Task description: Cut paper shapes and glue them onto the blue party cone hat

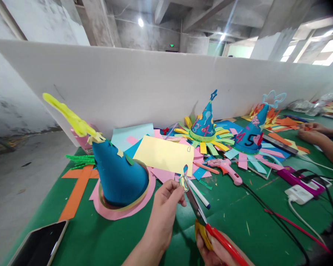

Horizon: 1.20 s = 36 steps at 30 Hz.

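My left hand [166,203] is closed, pinching a small pale yellow paper cutout [183,183] with a dark drawn line on it. My right hand [209,251], low in the head view, grips scissors [196,208] with red and yellow handles. Their blades reach up to the cutout, and the tips lie over it. A white marker [199,194] with a dark end rests just right of the blades. Beyond my hands lies a yellow paper sheet [165,153] with a small shape drawn near its right corner. Left of them a blue cone hat [119,177] with a pink brim leans over.
Two decorated cone hats [204,123] [248,135] stand farther back. A pink glue gun [224,168] and a purple power strip [302,181] with cables lie right. A phone [40,244] sits front left. Another person's hands [313,133] work at far right. A white board [144,88] borders the table.
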Each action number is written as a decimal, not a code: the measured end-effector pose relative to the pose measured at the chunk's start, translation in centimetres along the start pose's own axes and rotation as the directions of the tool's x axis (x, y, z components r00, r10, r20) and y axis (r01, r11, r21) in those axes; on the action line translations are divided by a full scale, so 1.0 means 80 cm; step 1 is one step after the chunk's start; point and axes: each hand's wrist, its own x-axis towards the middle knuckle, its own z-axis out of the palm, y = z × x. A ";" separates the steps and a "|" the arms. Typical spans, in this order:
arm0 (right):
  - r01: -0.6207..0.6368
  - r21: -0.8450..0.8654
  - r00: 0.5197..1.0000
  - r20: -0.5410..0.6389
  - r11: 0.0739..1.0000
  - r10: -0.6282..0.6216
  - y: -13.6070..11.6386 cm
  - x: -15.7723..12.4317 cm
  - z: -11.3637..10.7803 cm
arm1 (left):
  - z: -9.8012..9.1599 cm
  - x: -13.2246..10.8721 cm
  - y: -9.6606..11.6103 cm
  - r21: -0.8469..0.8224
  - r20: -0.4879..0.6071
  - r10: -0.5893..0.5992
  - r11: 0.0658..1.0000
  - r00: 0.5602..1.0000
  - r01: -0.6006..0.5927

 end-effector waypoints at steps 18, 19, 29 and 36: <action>-0.016 -0.016 0.999 0.036 1.000 0.016 -0.002 -0.006 -0.006 | 0.001 0.001 -0.004 -0.005 -0.006 0.033 0.999 0.999 -0.033; -0.020 -0.012 0.999 0.036 1.000 0.021 -0.002 -0.007 -0.005 | 0.001 0.001 -0.004 -0.004 -0.005 0.034 0.999 0.999 -0.034; 0.018 0.031 1.000 0.014 0.999 -0.019 0.005 -0.004 -0.002 | 0.000 0.001 -0.006 -0.001 -0.011 0.046 0.999 0.999 -0.046; 0.024 -0.025 0.999 0.044 0.999 -0.022 0.003 -0.003 -0.005 | -0.001 0.001 -0.007 0.002 0.001 0.044 0.999 0.999 -0.044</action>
